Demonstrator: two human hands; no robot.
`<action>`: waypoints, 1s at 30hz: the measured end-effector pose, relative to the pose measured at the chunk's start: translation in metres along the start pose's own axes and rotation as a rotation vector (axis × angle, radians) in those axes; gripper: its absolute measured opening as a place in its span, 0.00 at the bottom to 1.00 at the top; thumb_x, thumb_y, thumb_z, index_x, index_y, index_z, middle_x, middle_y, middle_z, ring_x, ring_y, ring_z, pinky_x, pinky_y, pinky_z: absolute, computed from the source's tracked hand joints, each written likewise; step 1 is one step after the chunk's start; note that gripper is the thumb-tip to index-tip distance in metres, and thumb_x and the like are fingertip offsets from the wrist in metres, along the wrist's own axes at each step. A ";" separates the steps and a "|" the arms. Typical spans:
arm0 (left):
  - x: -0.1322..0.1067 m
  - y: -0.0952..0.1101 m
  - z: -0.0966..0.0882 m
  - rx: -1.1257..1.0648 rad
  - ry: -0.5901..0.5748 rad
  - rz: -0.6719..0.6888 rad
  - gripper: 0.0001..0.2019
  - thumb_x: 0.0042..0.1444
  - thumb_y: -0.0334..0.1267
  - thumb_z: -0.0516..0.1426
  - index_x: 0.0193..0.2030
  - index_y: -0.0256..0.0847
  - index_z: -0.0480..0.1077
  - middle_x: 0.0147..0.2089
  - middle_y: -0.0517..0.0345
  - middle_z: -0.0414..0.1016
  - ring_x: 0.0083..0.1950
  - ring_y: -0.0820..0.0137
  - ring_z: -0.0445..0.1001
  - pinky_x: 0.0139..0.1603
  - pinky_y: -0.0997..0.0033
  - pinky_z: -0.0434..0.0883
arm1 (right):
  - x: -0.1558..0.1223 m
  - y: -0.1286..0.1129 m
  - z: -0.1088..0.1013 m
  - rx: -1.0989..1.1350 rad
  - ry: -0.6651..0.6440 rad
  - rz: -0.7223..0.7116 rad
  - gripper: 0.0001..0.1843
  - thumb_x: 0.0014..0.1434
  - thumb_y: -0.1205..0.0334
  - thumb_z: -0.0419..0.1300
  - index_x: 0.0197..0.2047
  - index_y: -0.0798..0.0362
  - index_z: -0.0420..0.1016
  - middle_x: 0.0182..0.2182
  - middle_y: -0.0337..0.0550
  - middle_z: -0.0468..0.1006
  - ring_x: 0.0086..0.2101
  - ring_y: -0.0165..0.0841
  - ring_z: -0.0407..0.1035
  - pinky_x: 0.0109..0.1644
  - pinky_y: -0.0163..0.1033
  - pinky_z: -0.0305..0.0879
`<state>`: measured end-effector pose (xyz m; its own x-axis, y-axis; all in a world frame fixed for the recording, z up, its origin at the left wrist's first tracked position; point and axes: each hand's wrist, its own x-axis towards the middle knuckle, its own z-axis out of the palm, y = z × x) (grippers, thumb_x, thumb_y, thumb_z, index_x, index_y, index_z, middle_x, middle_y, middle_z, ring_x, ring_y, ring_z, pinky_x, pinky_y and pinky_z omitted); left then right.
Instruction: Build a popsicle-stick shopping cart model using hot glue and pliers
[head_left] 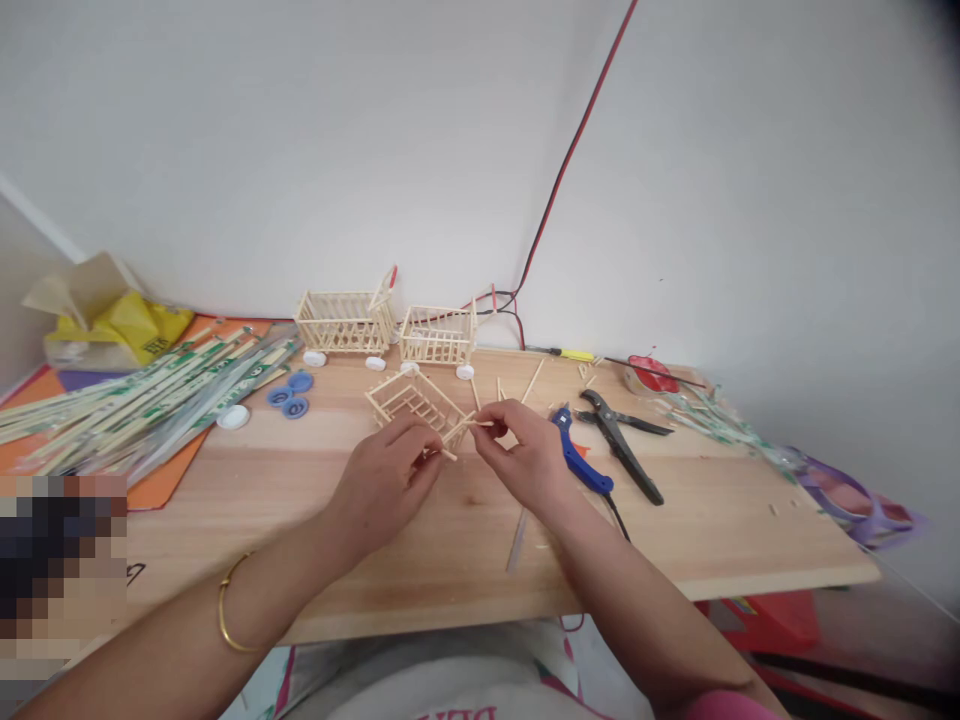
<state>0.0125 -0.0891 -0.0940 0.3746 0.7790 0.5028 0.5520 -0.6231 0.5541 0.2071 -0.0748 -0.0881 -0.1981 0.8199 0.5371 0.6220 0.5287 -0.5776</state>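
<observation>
My left hand [386, 480] is closed round the near corner of a small basket frame built of thin wooden sticks [414, 400], which rests tilted on the wooden board [712, 520]. My right hand [521, 450] pinches a short thin wooden stick [480, 423] and holds it against that same corner. Both hands meet above the middle of the board. A gold bangle sits on my left wrist.
Two finished stick carts with white wheels [346, 322] [439, 336] stand at the back. Packs of wrapped chopsticks [150, 405] and blue and white bottle caps [289, 395] lie left. Blue-handled cutters [581, 460], black pliers [622, 440] and a tape roll [649, 375] lie right.
</observation>
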 end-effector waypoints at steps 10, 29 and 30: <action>0.001 0.001 0.000 -0.012 -0.008 -0.031 0.04 0.57 0.27 0.53 0.36 0.40 0.66 0.35 0.58 0.68 0.33 0.73 0.68 0.35 0.73 0.67 | -0.001 0.001 0.000 0.013 -0.018 0.021 0.05 0.54 0.68 0.58 0.35 0.51 0.71 0.30 0.39 0.76 0.27 0.28 0.69 0.35 0.34 0.66; 0.000 0.001 0.000 0.022 -0.001 -0.011 0.04 0.57 0.28 0.52 0.35 0.39 0.66 0.36 0.57 0.69 0.34 0.72 0.68 0.36 0.72 0.68 | 0.000 0.003 0.003 0.046 -0.019 0.014 0.05 0.55 0.67 0.57 0.37 0.51 0.72 0.30 0.39 0.75 0.28 0.28 0.69 0.35 0.34 0.67; 0.000 0.001 0.000 0.023 -0.004 -0.011 0.04 0.57 0.28 0.52 0.35 0.39 0.66 0.36 0.56 0.69 0.34 0.72 0.68 0.36 0.71 0.68 | 0.000 0.003 0.003 0.049 -0.020 0.013 0.06 0.55 0.67 0.57 0.37 0.51 0.72 0.31 0.39 0.75 0.28 0.28 0.69 0.35 0.34 0.67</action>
<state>0.0134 -0.0892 -0.0937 0.3711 0.7863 0.4940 0.5730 -0.6125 0.5446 0.2065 -0.0726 -0.0917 -0.2061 0.8307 0.5172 0.5867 0.5279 -0.6141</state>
